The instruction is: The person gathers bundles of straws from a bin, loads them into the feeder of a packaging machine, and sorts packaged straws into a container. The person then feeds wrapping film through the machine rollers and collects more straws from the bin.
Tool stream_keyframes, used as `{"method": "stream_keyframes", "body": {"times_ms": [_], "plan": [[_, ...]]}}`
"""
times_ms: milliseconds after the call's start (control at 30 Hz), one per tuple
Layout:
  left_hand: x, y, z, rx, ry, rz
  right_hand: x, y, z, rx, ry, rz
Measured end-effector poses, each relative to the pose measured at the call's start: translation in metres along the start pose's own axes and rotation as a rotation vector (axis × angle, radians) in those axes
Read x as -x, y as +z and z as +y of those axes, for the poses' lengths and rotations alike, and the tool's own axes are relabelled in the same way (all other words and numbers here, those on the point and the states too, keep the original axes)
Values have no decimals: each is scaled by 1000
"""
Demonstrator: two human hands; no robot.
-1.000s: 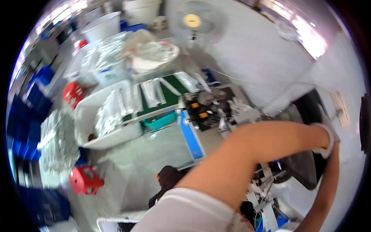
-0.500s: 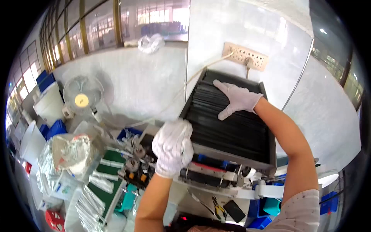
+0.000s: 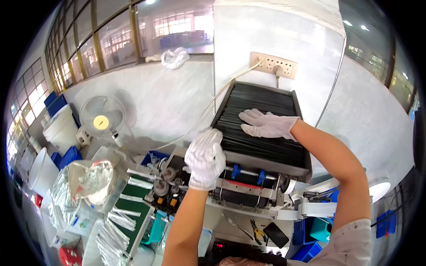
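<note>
Black strips: long axis left to right, under right hand, flat, fingers extended. Left hand: curled, at near-left corner of tray; grip cannot be told.

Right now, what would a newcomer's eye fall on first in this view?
Probably the tray packed with dark strips, right of centre below the power outlet. The white-gloved right hand lies over those strips, the gloved left hand at the tray's near left corner. Next, perhaps, the yellow-hubbed fan at left and the silvery strips on the green surface lower left.
</note>
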State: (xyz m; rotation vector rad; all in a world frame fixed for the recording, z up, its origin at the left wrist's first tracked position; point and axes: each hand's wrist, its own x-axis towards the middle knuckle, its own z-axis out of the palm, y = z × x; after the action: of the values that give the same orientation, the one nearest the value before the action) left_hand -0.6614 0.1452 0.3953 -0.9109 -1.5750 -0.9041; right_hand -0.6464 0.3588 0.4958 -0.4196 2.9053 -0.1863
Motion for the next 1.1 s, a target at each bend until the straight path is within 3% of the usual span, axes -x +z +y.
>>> {"method": "stream_keyframes", "body": {"times_ms": [100, 167, 200, 267, 300, 367, 433, 467, 567, 600, 667, 700, 733, 800, 867, 933, 1033, 1100], "plan": [[-2, -10, 11, 62, -37, 24, 42, 2, -43, -7, -50, 0], [3, -28, 33, 2, -184, 206, 59, 22, -52, 112, -125, 139], [12, -46, 41, 15, -230, 167, 65, 29, -60, 209, -193, 214], [57, -82, 55, -5, -312, 89, 61, 45, -45, -7, -208, 224], [94, -101, 63, -4, -342, 35, 65, 49, -47, -269, -307, 247], [190, -146, 84, -108, -627, -421, 70, 48, -61, -104, -258, 325], [264, -205, 113, -197, -948, -1054, 71, 50, -67, -294, -128, 283], [290, -242, 130, -157, -1186, -1101, 72, 51, -67, -294, -148, 266], [326, -342, 170, -476, -1402, -736, 62, 55, -43, -273, -186, 315], [328, -366, 165, -477, -1405, -729, 57, 56, -27, -183, -231, 340], [336, -412, 154, -753, -1908, -702, 55, 64, -11, -76, -293, 346], [354, -431, 152, -737, -1933, -683, 59, 67, -16, 47, -271, 448], [383, -451, 142, -768, -1906, -525, 56, 71, -22, 162, -250, 554], [438, -485, 123, -812, -1799, -249, 52, 87, -90, 168, -256, 606], [489, -515, 105, -829, -1782, -215, 43, 135, -176, 4, -188, 665], [512, -526, 107, -839, -1803, -172, 30, 200, -261, -242, -83, 555], [523, -574, 102, -790, -2003, -186, 20, 308, -385, -541, 110, 205], [521, -612, 84, -627, -2406, -161, -6, 354, -448, -564, 154, -43]]}}
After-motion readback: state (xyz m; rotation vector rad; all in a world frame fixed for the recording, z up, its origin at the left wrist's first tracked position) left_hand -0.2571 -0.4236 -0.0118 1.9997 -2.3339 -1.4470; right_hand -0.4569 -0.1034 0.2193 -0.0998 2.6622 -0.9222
